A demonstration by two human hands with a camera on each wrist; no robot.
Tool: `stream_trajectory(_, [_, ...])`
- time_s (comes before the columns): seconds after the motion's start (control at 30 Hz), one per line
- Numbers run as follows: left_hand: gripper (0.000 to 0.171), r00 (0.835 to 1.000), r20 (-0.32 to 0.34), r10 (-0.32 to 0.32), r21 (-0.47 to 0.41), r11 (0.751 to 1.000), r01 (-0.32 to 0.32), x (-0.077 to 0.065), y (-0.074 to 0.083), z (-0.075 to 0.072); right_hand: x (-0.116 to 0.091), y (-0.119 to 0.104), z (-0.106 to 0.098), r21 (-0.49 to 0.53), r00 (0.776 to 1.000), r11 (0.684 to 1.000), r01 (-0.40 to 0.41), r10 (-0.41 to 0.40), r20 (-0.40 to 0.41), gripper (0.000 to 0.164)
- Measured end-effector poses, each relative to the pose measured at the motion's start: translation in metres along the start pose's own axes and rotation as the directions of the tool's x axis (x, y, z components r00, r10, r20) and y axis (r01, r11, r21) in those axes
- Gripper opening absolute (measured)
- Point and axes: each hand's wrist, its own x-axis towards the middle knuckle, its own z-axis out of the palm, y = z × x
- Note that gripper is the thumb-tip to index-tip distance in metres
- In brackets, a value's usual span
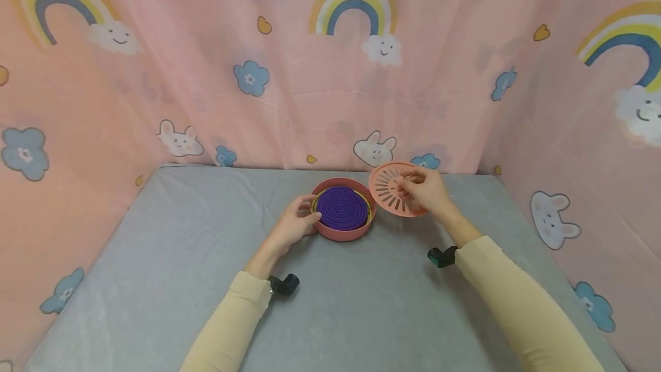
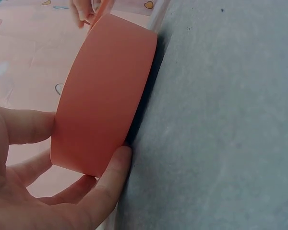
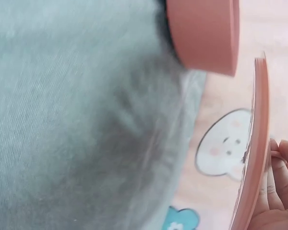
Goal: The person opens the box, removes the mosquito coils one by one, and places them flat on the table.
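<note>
A round pink box, like a mosquito coil holder, sits on the grey cloth. Inside it lies a purple spiral coil, with a yellow-green edge showing around it. My left hand grips the box's left side; in the left wrist view its thumb and fingers bear on the wall. To the right, my right hand pinches the small knob in the middle of a slotted pink lid. The lid is tilted, raised off the cloth beside the box. From the right wrist view the lid appears edge-on, apart from the box.
Grey cloth covers the table. A pink printed curtain rises behind the table's back edge and along both sides. Dark wrist cameras are strapped to both wrists, close above the cloth.
</note>
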Motion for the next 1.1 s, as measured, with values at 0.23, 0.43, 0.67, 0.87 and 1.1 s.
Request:
stream_trajectory(0.23, [0.050, 1.000, 0.012, 0.008, -0.004, 1.000, -0.008, -0.001, -0.002, -0.002, 0.012, 0.018, 0.002, 0.016, 0.999, 0.999, -0.034, 0.035, -0.042, 0.037])
stream_trajectory(0.43, [0.050, 1.000, 0.006, 0.010, -0.008, 1.000, -0.010, -0.002, -0.001, -0.003, 0.019, 0.036, 0.012, 0.024, 0.994, 0.995, -0.092, 0.093, -0.052, 0.038])
stream_trajectory(0.67, [0.049, 1.000, 0.012, 0.010, 0.003, 1.000, -0.010, -0.004, 0.000, -0.002, 0.026, 0.049, 0.025, 0.026, 0.994, 0.995, -0.097, 0.098, -0.048, 0.035])
stream_trajectory(0.87, [0.049, 1.000, 0.011, 0.003, 0.006, 1.000, -0.003, -0.005, 0.001, -0.002, 0.031, 0.054, 0.033, 0.027, 0.994, 0.994, -0.110, 0.111, -0.025, 0.035])
stream_trajectory(1.1, [0.049, 1.000, 0.003, 0.005, 0.020, 1.000, -0.005, -0.002, 0.000, -0.003, 0.031, 0.047, 0.028, -0.111, 0.998, 0.992, -0.068, 0.065, -0.025, 0.035])
